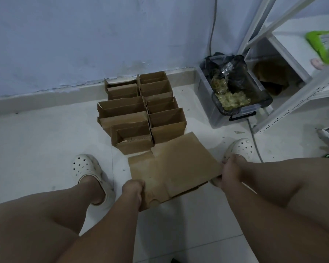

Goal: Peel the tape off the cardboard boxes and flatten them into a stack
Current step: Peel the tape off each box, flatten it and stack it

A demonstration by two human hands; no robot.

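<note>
I have the flattened cardboard box point(171, 168) between my knees, low over the tiled floor point(36, 149), and both hands are clamped on it: my left hand point(133, 188) pinches the near left corner, fingers curled under the bottom flap, while my right hand point(229, 172) grips the right edge, thumb on top. The panel is tilted, its far flap raised toward the row ahead, and a fold line runs across the middle, so I judge the sides are not yet pressed fully together. To do this well I should pull the two edges apart a little to take out the bow, then lay the sheet down square and press along the creases with flat palms so it will not spring open. I see no tape on the face turned up; the underside is hidden, so I would check it before setting the piece down. Just beyond it, between my white clogs point(87, 171), stand the open cardboard boxes point(141, 111) in two rows reaching to the wall point(84, 44), upright and not yet flattened. To their right, the clear plastic bin point(235, 103) holds a black bag and what looks like crumpled tape, near the white shelf frame point(292, 73).
</note>
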